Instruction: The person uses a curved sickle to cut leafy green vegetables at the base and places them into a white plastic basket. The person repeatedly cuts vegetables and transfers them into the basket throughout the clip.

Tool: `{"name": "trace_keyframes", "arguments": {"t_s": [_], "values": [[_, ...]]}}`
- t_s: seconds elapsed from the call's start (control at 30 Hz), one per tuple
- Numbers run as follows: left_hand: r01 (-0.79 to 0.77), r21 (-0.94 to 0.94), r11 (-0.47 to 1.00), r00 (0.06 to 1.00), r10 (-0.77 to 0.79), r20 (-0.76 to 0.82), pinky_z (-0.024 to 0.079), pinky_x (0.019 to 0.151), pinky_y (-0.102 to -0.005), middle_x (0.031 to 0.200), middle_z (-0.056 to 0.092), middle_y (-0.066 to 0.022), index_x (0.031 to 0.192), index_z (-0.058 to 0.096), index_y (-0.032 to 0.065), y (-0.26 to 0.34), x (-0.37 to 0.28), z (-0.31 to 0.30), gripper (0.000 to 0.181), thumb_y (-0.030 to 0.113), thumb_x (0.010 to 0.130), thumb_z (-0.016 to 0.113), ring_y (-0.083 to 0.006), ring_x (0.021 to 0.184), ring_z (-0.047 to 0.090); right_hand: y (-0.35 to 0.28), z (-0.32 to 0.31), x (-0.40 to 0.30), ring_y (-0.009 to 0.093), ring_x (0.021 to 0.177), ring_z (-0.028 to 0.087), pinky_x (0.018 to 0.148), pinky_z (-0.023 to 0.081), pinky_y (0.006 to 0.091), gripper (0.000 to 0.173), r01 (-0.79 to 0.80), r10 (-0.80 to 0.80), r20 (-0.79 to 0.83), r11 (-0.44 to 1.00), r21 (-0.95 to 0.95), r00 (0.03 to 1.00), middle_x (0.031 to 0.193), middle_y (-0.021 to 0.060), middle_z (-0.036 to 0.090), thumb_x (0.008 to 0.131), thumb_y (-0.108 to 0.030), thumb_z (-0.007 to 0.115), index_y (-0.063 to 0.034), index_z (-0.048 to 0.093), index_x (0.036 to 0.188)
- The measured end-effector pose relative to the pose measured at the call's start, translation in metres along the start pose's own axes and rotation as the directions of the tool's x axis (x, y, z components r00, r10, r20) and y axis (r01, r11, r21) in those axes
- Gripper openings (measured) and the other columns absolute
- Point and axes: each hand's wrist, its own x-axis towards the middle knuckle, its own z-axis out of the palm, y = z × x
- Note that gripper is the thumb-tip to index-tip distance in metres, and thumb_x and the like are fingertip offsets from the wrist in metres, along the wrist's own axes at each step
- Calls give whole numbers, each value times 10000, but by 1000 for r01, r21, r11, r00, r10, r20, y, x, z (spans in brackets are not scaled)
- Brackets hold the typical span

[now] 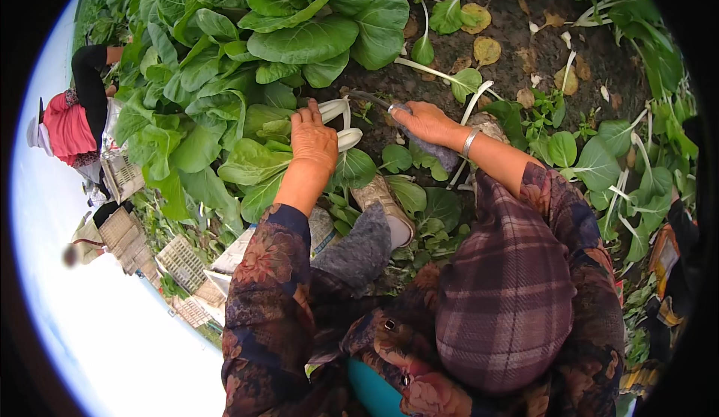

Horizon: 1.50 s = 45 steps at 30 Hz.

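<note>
My left hand (314, 139) grips a head of bok choy (335, 108) across its pale stalks, with its leaves lying to the left. A second white stalk base (349, 138) shows just below my fingers. My right hand (429, 125) is closed around the cloth-wrapped handle (441, 153) of a sickle-like knife. Its dark, slightly curved blade (368, 97) points left, and the tip is close to the cut-looking end of the bok choy. Whether the blade touches the stalk, I cannot tell.
Dense standing bok choy (303, 29) fills the upper left. Loose leaves (466, 83) and yellowed leaves (486, 51) litter the soil. My shoe (385, 201) is below my hands. Plastic crates (182, 262) stand at left, near another person in a pink top (70, 125). More leaves (601, 158) lie at right.
</note>
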Motion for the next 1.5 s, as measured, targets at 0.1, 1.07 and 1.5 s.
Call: {"name": "trace_keyframes", "arguments": {"t_s": [0.1, 1.07, 1.5], "values": [[-25, -17, 1000, 998, 25, 49, 304, 937, -410, 1334, 461, -134, 1019, 711, 151, -2, 4, 10, 266, 225, 834, 534, -291, 1128, 432, -6, 7, 6, 463, 928, 578, 837, 437, 494, 663, 14, -13, 18, 1000, -25, 1000, 963, 314, 610, 896, -528, 396, 101, 589, 970], [-438, -497, 749, 853, 172, -493, 418, 764, -384, 921, 507, -119, 847, 609, 67, -4, -95, -88, 261, 112, 606, 701, -288, 867, 548, -21, -61, -70, 102, 838, 588, 795, 484, 269, 421, 184, -165, -83, 831, 526, 983, 953, 16, 651, 703, -126, 755, -51, 614, 1093], [-402, -915, -35, 848, 362, -386, 419, 902, -301, 1056, 571, -46, 1360, 379, 102, -5, -88, -179, 787, 72, 659, 736, -166, 1009, 518, 20, -127, -102, 204, 812, 614, 747, 483, 312, 467, 246, -111, -643, 961, 124, 758, 930, 92, 644, 720, -268, 789, 18, 589, 1030]]}}
